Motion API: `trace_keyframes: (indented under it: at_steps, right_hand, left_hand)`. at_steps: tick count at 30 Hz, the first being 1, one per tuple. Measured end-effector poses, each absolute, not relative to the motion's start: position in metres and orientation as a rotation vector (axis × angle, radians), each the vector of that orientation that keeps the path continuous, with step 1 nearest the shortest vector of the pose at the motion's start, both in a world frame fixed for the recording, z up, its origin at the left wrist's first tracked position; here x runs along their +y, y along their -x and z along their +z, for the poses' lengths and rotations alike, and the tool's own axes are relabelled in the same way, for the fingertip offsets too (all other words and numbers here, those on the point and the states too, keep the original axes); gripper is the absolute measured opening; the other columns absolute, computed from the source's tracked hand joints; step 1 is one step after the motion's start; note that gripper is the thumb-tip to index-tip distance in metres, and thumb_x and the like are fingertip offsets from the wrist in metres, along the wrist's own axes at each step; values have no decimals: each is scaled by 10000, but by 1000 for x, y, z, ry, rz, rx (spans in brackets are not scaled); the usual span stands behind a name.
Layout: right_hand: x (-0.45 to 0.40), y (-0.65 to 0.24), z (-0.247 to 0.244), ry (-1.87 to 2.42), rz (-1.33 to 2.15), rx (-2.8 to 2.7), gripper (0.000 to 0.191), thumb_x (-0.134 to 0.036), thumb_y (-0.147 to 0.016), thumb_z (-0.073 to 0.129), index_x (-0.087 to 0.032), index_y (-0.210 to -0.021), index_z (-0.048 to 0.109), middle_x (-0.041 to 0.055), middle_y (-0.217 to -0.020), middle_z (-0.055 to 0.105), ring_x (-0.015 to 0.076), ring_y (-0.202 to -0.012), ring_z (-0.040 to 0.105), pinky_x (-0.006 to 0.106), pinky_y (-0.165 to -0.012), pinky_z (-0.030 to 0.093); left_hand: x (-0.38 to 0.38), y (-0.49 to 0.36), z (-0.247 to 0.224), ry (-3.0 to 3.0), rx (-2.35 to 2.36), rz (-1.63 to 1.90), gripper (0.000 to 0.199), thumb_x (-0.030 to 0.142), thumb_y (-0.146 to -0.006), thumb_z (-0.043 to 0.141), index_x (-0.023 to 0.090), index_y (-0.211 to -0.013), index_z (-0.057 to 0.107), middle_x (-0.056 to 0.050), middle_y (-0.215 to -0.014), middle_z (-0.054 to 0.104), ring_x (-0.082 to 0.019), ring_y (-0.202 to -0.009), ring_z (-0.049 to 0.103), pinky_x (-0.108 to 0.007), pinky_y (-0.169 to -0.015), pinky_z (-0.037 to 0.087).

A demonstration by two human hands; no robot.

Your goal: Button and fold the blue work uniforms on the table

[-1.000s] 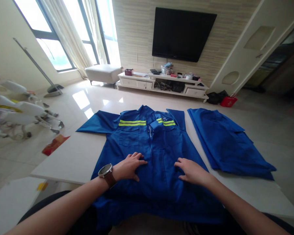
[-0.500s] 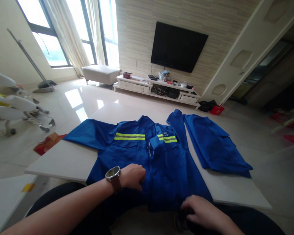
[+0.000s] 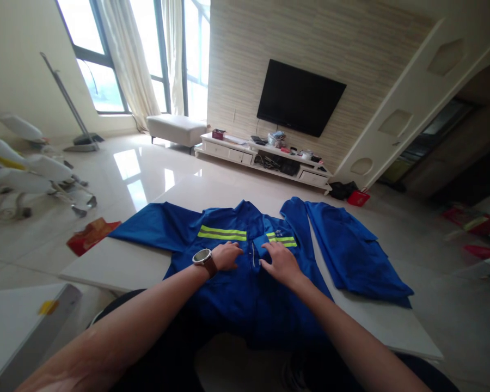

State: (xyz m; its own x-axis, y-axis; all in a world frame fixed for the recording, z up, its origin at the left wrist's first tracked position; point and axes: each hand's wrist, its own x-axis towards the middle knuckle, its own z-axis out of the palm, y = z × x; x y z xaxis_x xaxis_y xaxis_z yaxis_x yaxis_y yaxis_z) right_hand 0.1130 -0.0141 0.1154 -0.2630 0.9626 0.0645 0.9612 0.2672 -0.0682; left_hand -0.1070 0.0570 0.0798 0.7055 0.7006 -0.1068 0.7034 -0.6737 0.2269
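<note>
A blue work jacket (image 3: 224, 277) with yellow-green and grey reflective bands lies spread front side up on a white table (image 3: 106, 267). Its front edge is partly turned over near the chest, where a small flap (image 3: 260, 243) and a pale zipper strip show. My left hand (image 3: 227, 256), with a watch on the wrist, is over the jacket's left-hand chest, fingers loosely bent and apart. At the folded flap is my right hand (image 3: 283, 263), its fingertips at the cloth and its thumb held apart below. Whether they press the cloth I cannot make out.
Folded blue trousers (image 3: 351, 250) lie on the table's right side. A red-orange bag (image 3: 90, 235) is on the floor at left, near a white wheeled frame (image 3: 44, 169). Beyond stand a low TV cabinet (image 3: 224, 148) and a grey bench (image 3: 175, 129).
My right hand has moved from the jacket's lower right hem up to the flap at the chest. My left hand has shifted upward over the jacket. The camera view has tilted slightly.
</note>
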Motion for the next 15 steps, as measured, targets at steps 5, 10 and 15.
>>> trace_keyframes:
  at_steps: [5,10,15]
  right_hand:
    - [37,-87,98,2033,-99,-2547,489,-162,-877,610,-230,-1358,549,132,-1298,614,301,-1217,539,406,-964,460]
    - [62,-141,102,2212,-14,-2241,448,-94,-836,539,-205,-1256,647,137,-1207,699,289,-1085,664,363,-914,496]
    - [54,-214,100,2094,220,-1565,508,-218,-714,571,-141,-1205,673,143,-1090,724,305,-998,681,367,-850,550]
  left_hand:
    - [50,104,72,-2624,1166,-163,492,275,-801,734,257,-1290,678,-141,-1332,621,-349,-1198,585,-387,-873,552]
    - [50,111,60,-2622,1112,-123,505,284,-770,775,270,-1268,694,-144,-1370,607,-348,-1230,566,-386,-885,541]
    - [55,116,50,-2614,1063,-118,655,322,-732,823,277,-1362,650,-152,-1493,543,-347,-1295,550,-409,-1011,493]
